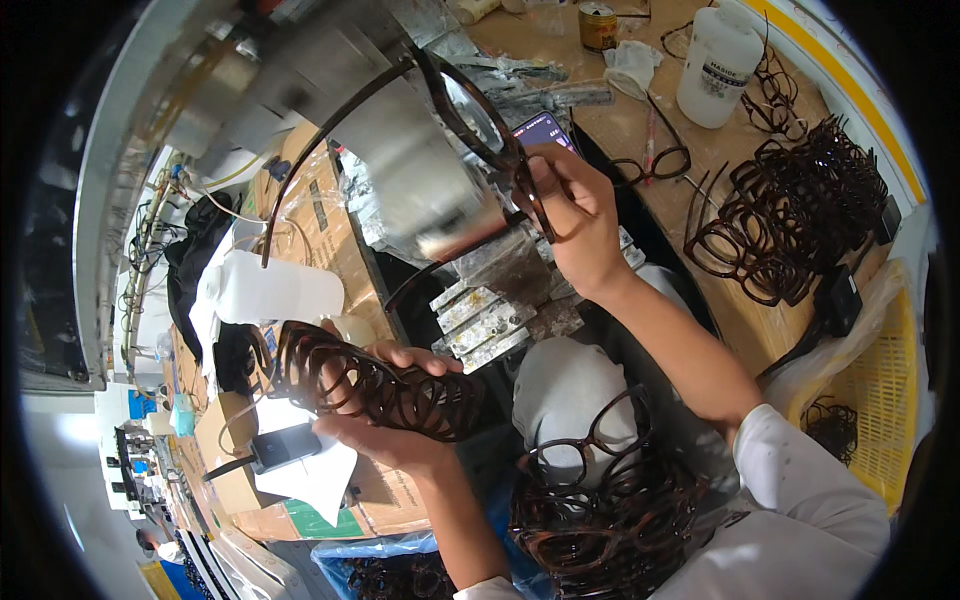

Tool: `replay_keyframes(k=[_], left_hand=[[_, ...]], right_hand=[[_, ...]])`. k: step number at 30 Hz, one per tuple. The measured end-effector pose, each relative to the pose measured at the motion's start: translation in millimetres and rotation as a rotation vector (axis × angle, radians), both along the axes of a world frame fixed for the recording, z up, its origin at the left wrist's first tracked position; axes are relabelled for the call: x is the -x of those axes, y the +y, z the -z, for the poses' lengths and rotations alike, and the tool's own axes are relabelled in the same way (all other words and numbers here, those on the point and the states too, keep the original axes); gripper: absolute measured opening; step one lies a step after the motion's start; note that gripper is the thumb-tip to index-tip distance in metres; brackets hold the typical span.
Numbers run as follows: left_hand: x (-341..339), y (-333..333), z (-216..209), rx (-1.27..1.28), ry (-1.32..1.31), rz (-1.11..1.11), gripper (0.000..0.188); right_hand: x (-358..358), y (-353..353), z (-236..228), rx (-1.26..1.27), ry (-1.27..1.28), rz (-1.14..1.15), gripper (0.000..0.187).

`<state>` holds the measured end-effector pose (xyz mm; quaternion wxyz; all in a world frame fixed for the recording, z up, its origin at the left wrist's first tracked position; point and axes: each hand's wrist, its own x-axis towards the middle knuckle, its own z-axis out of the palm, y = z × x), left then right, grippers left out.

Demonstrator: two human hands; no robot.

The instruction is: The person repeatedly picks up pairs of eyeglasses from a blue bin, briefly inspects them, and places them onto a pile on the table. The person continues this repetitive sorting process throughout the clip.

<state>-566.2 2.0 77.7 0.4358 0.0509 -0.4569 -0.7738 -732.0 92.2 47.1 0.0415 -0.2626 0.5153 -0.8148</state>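
My right hand [578, 215] is raised, pinching a dark brown tortoiseshell eyeglass frame [447, 112] by its front. The frame's temples stretch to the left, across a blurred metal machine part [420, 170]. Lower and to the left, my left hand [385, 440] is closed around a row of similar eyeglass frames [400, 400], nested together. On my lap lies a heap of more frames [605, 535], one tilted up against a pale grey cloth-covered knee [570, 385]. Between my hands sits a stack of stained metal blocks [485, 325].
A large pile of frames [790, 215] lies on the table at right, near a white bottle [718, 65] and a can [597, 27]. A lit phone [543, 130] is behind my right hand. A yellow basket [880, 400] stands at right; a white jug [275, 288] is at left.
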Motion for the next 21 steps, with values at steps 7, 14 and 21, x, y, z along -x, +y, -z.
replay_keyframes(k=[7,14,21], left_hand=[[-13,-1,-14,-0.220,-0.026,0.065,0.091],[-4,27,-37,0.162,-0.249,-0.135,0.103],[-24,50,-72,0.335,-0.377,-0.076,0.071]], right_hand=[[-12,38,-13,0.023,0.756,0.176,0.013],[-56,49,-31,-0.328,0.945,0.146,0.010],[-95,55,-53,-0.355,0.594,-0.028,0.010]])
